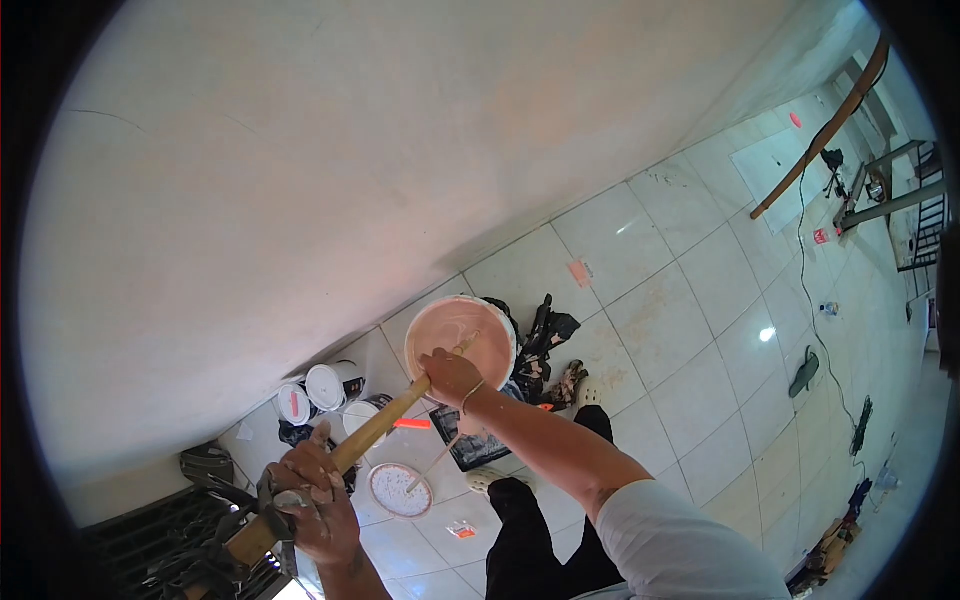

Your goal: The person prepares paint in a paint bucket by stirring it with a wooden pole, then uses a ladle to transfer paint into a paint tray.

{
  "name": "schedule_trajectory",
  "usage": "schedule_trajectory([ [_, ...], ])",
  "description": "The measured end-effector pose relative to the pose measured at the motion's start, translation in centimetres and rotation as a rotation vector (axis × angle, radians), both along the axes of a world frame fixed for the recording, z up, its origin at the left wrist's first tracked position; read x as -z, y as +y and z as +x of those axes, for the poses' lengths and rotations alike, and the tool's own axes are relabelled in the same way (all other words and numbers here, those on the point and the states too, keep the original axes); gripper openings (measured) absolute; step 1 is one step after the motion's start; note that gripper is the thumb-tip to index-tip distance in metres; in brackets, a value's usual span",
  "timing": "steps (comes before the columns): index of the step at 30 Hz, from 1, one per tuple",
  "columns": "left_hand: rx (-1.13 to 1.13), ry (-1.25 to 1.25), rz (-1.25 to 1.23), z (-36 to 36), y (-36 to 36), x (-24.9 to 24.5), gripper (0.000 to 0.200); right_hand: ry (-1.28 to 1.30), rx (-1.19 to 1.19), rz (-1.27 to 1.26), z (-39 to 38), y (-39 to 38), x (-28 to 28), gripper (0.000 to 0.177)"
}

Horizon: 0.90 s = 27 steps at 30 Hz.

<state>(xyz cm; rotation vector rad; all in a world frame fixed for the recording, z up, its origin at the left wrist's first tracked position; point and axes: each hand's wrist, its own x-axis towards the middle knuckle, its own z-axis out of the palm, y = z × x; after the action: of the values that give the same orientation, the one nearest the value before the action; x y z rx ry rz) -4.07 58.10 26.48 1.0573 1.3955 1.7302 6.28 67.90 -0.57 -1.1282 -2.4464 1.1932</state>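
A long wooden pole [385,422] slants across the view, its far end in pinkish paint [480,325] inside a large round bucket [411,350]. My right hand [450,378] is wrapped round the pole just over the bucket's rim. Higher up the pole, my left hand [315,495], smeared with pale paint, grips it near its thick upper end. How deep the pole reaches into the paint cannot be seen. Beside the bucket lies a black paint tray [455,440], partly covered by my right arm.
White tubs [325,388] stand along the wall [300,200]. A speckled round lid or pail [385,490] is near my feet. Black plastic [545,335] lies right of the bucket. Farther right on the tiles are a cable [803,260], a sandal [804,370] and a leaning wooden post [820,140].
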Motion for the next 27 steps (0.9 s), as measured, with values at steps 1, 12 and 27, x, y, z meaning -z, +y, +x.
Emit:
schedule_trajectory([
  [1,0.035,0.017,0.022,-0.3,0.1,0.0,0.028,0.007,-0.005,0.008,-0.6,0.1,0.0,0.026],
  [12,-0.018,0.189,-0.115,-2.2,-3.4,-1.2,0.030,0.160,0.054,-0.136,-7.6,-5.7,0.7,0.018],
  [27,-0.146,-0.051,-0.056,-2.6,-8.4,-1.3,0.033,-0.088,-0.104,-0.212,-1.4,-10.5,-2.2,0.017],
])
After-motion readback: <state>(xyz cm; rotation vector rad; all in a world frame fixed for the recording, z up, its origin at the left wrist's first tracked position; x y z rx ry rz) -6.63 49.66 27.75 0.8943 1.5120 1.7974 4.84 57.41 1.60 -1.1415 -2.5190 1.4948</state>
